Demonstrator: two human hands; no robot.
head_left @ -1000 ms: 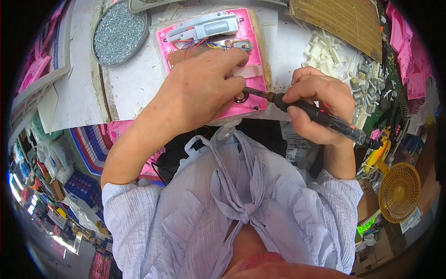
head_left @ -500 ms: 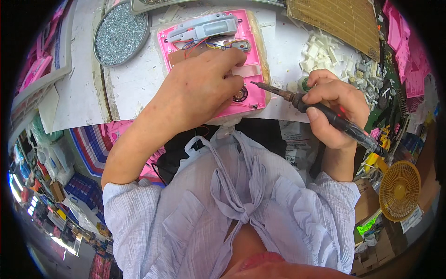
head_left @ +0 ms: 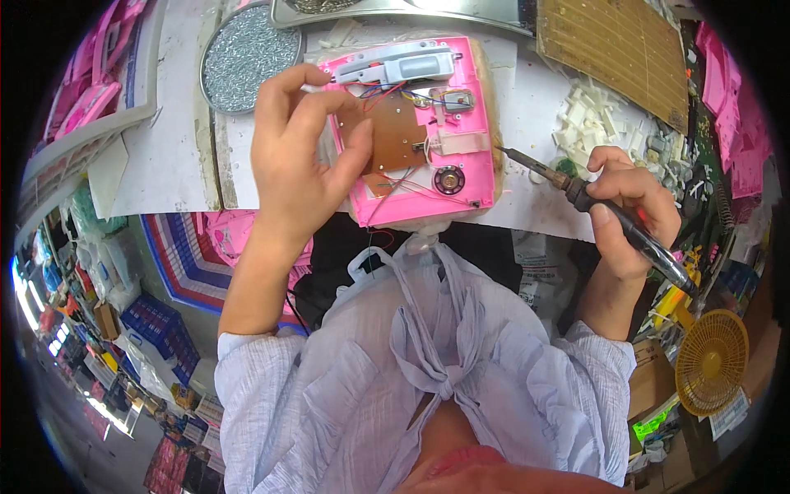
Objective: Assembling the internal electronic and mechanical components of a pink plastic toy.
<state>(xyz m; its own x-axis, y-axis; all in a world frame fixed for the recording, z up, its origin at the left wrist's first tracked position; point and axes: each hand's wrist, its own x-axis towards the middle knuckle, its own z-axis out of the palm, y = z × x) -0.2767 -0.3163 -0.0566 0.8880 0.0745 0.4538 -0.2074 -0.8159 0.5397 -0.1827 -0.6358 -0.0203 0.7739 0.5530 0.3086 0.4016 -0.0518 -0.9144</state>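
A pink plastic housing lies open side up on the table in front of me. Inside it are a brown circuit board, a grey plastic part along the far edge, thin coloured wires and a small round speaker. My left hand is over the housing's left edge, thumb and fingers apart beside the board, with nothing visible in them. My right hand grips the black handle of a soldering iron. Its tip points left, close to the housing's right side.
A round tray of small screws stands at the far left. White plastic pieces are heaped at the right, before a cardboard sheet. Pink parts lie at the far right. A yellow fan is at lower right.
My left hand has drawn back leftward from the middle of the housing, uncovering the circuit board, and its fingers have spread. The soldering iron stays in my right hand near the housing's right side.
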